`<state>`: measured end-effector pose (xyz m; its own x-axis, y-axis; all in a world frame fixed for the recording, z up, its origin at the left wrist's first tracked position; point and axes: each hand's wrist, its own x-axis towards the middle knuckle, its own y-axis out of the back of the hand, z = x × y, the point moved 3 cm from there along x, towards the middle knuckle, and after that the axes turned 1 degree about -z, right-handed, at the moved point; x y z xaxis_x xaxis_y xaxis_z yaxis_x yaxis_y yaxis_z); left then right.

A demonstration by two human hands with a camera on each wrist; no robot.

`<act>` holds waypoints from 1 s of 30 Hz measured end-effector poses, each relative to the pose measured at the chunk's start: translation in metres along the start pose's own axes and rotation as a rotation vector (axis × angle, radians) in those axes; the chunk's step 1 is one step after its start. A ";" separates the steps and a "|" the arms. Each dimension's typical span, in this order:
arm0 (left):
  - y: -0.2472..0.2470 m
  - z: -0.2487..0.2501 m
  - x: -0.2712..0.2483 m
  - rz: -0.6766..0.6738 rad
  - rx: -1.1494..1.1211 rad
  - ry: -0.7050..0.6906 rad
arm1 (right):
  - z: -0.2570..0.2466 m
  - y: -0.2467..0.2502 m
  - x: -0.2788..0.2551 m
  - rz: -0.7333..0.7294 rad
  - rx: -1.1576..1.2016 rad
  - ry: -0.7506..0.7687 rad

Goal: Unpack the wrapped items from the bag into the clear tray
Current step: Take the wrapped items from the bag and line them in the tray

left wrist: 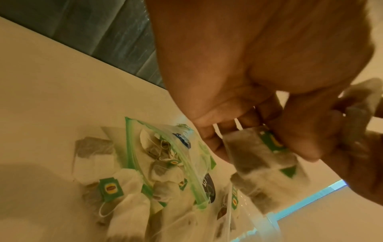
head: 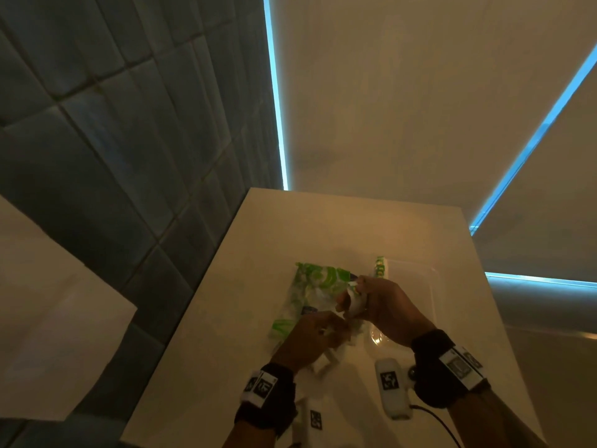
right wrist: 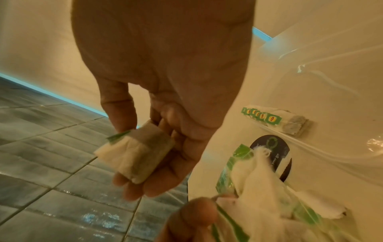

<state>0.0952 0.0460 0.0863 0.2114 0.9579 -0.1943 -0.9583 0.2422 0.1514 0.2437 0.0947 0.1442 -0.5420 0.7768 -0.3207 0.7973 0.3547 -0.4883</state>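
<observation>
A green-printed zip bag (head: 310, 286) lies open on the white table (head: 226, 334), with several tea bags inside (left wrist: 163, 157). My left hand (head: 315, 331) hovers over its mouth and pinches a tea bag (left wrist: 248, 155) between thumb and fingers. My right hand (head: 378, 305) is just right of the bag and grips a small stack of tea bags (right wrist: 145, 147). The clear tray (head: 433, 286) stands to the right. A row of tea bags (right wrist: 275, 119) with green tags leans on its far left wall.
Several loose tea bags (left wrist: 99, 172) lie on the table beside the bag's mouth. A white marker-tagged device (head: 392, 392) with a cable sits near the front edge. The table's left edge drops to a dark tiled floor (head: 97, 140).
</observation>
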 end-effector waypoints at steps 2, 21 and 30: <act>0.008 -0.004 0.001 0.078 0.065 -0.003 | -0.001 0.005 -0.002 0.033 0.042 0.022; 0.037 -0.009 0.003 0.452 -0.161 0.245 | 0.027 0.017 0.004 0.271 -0.127 -0.029; 0.019 0.001 0.002 0.345 -0.338 0.210 | 0.044 0.006 0.012 0.342 -0.208 0.051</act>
<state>0.0776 0.0529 0.0892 -0.1373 0.9134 -0.3833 -0.9812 -0.1784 -0.0737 0.2304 0.0830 0.1022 -0.2262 0.8911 -0.3934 0.9690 0.1647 -0.1843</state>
